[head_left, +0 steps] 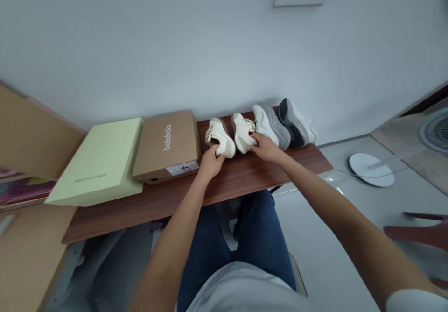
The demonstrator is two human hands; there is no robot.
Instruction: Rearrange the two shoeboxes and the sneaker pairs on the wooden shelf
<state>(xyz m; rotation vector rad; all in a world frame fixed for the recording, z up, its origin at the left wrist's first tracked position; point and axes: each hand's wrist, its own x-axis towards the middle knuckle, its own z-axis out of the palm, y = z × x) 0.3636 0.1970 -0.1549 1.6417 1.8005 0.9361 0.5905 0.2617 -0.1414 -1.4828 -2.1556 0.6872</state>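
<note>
on the reddish-brown wooden bench (245,174), right of its middle and toward the wall edge, a pair of small cream shoes is set side by side. the left cream shoe (220,137) is pointed with its toe at the near edge or the wall (which of the two cannot be told for certain), its long axis run across the bench and slanted a little, the wall end leaned to the left. the right cream shoe (243,132) is laid nearly parallel, its long axis also run from wall edge to near edge, with a narrow gap left between the two.

the near end of the left cream shoe is pinched by the left hand (212,162), thumb and fingers only slightly parted around it. the near end of the right cream shoe is gripped in the same way by the right hand (264,147), partly closed, thumb apart from the fingers.

just beside the right cream shoe, a larger white-and-grey shoe (271,125) is placed, and a white-and-black shoe (297,123) is stood on its side by the right corner. toward the left corner, a brown shoebox (168,144) (lettered "balabala") and a pale green box (100,160) are kept next to each other.
</note>
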